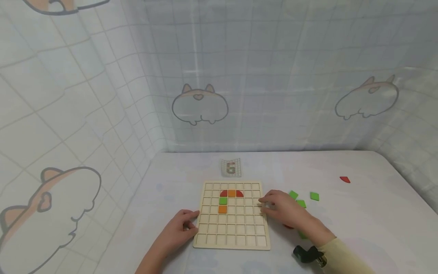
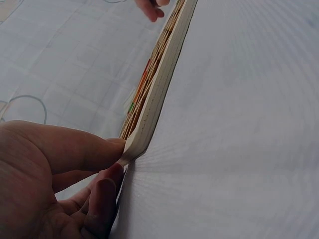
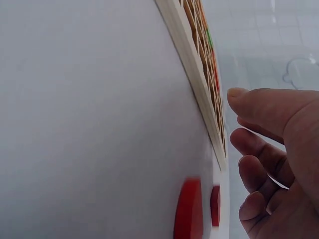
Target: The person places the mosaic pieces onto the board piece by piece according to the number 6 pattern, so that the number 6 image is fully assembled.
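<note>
A pale wooden grid board (image 1: 236, 230) lies on the table, its cells edged by thin raised strips. In its upper part sit an orange square tile (image 1: 232, 193) between two red quarter-round tiles (image 1: 240, 193), with a green square tile (image 1: 223, 200) and another orange square tile (image 1: 222, 209) below the left one. My left hand (image 1: 179, 230) pinches the board's left edge; the left wrist view shows the thumb (image 2: 102, 153) at a corner. My right hand (image 1: 285, 207) hovers at the right edge, thumb and fingers apart, nothing between them.
A small pattern card (image 1: 231, 168) lies behind the board. Right of the board are several loose green tiles (image 1: 314, 196), some partly hidden by the right arm. One red tile (image 1: 345, 179) lies farther right; red pieces (image 3: 189, 209) also show below the right hand.
</note>
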`<state>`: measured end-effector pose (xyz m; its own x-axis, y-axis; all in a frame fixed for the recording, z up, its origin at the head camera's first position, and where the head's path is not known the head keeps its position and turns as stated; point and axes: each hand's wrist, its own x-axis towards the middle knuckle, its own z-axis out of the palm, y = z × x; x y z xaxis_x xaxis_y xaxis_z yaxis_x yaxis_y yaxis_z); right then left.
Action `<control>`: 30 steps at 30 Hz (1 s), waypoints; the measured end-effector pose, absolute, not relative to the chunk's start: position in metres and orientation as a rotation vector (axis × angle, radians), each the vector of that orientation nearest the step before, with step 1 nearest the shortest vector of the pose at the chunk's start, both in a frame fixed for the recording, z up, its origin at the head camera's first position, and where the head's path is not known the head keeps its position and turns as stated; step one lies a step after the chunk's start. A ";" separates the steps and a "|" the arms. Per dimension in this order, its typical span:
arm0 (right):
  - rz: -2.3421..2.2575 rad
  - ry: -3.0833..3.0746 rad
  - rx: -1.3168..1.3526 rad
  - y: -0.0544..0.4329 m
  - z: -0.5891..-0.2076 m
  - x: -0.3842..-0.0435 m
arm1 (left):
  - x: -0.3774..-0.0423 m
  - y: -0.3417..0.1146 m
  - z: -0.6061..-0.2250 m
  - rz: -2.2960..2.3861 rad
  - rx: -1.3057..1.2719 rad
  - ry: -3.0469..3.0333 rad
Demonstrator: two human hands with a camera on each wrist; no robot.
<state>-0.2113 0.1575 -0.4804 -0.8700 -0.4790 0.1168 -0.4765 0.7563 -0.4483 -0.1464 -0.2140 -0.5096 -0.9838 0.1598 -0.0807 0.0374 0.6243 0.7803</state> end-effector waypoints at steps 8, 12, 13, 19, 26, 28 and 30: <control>-0.787 2.986 -0.680 0.184 -0.481 -0.203 | -0.146 -0.213 -0.510 1.303 0.157 2.686; -0.790 2.998 -0.602 0.196 -0.481 -0.199 | -0.146 -0.213 -0.509 1.307 0.147 2.678; -0.791 3.003 -0.587 0.198 -0.480 -0.199 | -0.146 -0.213 -0.508 1.306 0.146 2.679; -0.814 3.024 -0.500 0.213 -0.478 -0.196 | -0.147 -0.213 -0.507 1.295 0.160 2.692; -0.766 3.061 -0.455 0.227 -0.478 -0.196 | -0.146 -0.213 -0.507 1.299 0.144 2.697; -0.757 3.076 -0.443 0.232 -0.479 -0.196 | -0.145 -0.213 -0.508 1.296 0.138 2.700; -0.770 3.083 -0.428 0.238 -0.480 -0.195 | -0.145 -0.213 -0.508 1.293 0.136 2.701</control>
<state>-0.1950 0.2379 -0.4795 -0.9623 -0.2409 0.1264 -0.2720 0.8492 -0.4526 -0.1454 -0.2127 -0.5078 -0.9856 0.1431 -0.0900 0.0196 0.6257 0.7798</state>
